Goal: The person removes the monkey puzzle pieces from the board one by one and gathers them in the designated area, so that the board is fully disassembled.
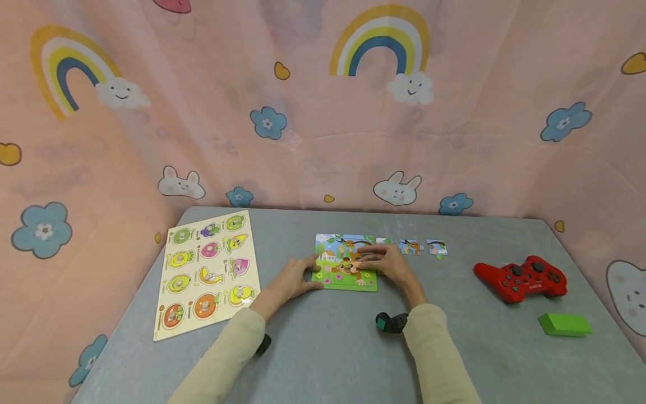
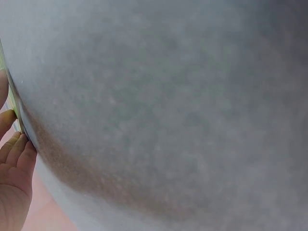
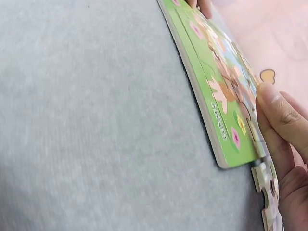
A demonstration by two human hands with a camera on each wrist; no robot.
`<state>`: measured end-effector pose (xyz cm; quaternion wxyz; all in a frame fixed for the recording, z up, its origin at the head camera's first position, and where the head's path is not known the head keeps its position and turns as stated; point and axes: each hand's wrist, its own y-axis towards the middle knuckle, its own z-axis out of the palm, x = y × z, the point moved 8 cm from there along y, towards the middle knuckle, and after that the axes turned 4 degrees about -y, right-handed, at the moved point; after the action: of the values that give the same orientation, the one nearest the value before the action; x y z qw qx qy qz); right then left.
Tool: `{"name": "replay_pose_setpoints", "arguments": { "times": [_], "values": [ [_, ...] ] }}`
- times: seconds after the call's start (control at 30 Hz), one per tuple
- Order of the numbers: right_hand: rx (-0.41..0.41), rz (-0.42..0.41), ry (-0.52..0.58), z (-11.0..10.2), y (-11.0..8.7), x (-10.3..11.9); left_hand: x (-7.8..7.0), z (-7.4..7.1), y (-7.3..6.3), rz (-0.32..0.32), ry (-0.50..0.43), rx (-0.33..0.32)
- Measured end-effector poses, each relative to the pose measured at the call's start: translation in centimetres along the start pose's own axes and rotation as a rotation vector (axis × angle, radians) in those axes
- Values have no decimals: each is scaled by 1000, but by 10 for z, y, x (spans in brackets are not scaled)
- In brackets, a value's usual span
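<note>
A jigsaw puzzle board (image 1: 330, 283) with a monkey picture and a green border lies flat at the middle of the table. My left hand (image 1: 292, 278) holds its left side, thumb near the lower corner and fingertips at the edge. Over the board's right part, my right hand (image 1: 391, 264) pinches a puzzle piece (image 3: 246, 62) between thumb and finger, its edge raised above the picture. Its printed face is mostly hidden. Loose puzzle pieces (image 1: 437, 248) with monkey and branch pictures lie in a row to the right, one partly behind my right hand.
A fruit peg board (image 1: 229, 283) lies at the left, near my left sleeve. On the right are a red game controller (image 1: 522, 279) and a green block (image 1: 565, 325). A patterned pink cloth (image 1: 313, 168) hangs behind the table (image 1: 323, 348).
</note>
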<state>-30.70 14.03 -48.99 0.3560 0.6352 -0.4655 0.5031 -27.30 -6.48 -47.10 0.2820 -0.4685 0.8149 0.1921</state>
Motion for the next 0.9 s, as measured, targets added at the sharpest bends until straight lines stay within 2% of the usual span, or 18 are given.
{"name": "replay_pose_setpoints", "arguments": {
  "times": [0.4,0.9],
  "values": [
    [-28,38,-60,-12,-6,-6,-1,0,0,-10,-2,-10],
    [-18,19,20,-27,-18,-11,0,1,-2,-36,-6,10]
  ]
}}
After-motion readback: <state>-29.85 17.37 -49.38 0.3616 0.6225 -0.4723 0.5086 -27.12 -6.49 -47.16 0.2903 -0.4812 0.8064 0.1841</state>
